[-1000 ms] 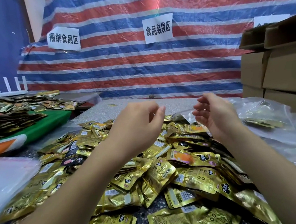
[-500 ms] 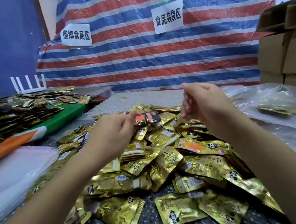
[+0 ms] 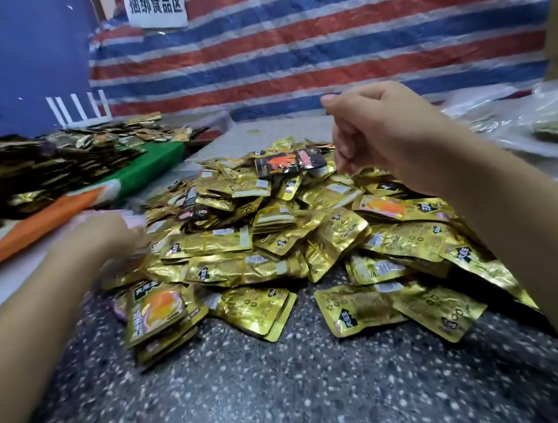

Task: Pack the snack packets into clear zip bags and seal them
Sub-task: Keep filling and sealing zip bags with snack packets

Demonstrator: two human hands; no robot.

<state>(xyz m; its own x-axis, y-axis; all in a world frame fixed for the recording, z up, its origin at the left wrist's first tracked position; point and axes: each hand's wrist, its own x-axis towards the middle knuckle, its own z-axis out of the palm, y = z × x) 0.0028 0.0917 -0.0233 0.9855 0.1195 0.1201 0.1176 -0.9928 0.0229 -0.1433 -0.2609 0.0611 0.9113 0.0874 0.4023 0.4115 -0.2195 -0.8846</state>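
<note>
I am reaching my left hand [image 3: 101, 240] low toward the stack of clear zip bags [image 3: 10, 291] at the left edge, probably to fetch one; blur hides its fingers, so I cannot tell its grip. My right hand [image 3: 380, 138] is hovering loosely curled and empty above the gold snack packets [image 3: 273, 239], heaped on the speckled table [image 3: 290, 399]. A striped tarp [image 3: 288, 55] is hanging behind.

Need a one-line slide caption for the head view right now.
Left hand, motion-blurred, reaches beside the gold snack packet pile; right hand hovers above it.
</note>
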